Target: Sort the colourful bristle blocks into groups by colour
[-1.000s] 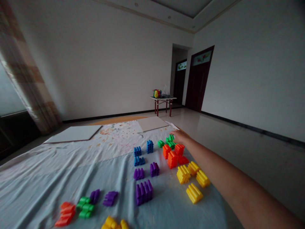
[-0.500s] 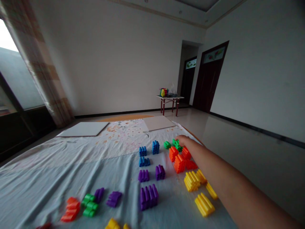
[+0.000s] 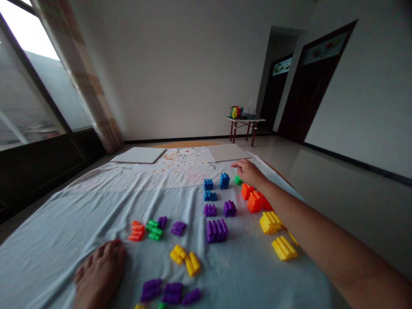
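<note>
My right hand [image 3: 247, 171] is stretched out over the far right of the cloth. Its index finger points left, and nothing shows in its fingers. Just below it, partly covered, is a green block cluster [image 3: 238, 180]. Orange ridged blocks [image 3: 255, 201] lie by my wrist, and yellow ones [image 3: 271, 222] beside my forearm, which hides some of them. To the left stand blue clusters [image 3: 224, 180] and, nearer, purple clusters [image 3: 217, 231]. My left hand is out of view.
A bare foot [image 3: 101, 274] rests on the cloth [image 3: 80, 214] at lower left. Loose orange [image 3: 137, 231], green [image 3: 154, 229] and yellow pieces [image 3: 192, 264] lie near the middle front. Two flat boards [image 3: 140, 155] lie at the back; a small table [image 3: 245, 119] stands beyond.
My right hand has lifted off the green blocks, and its index finger now extends leftward. The view has shifted, bringing the foot and more blocks in front into sight.
</note>
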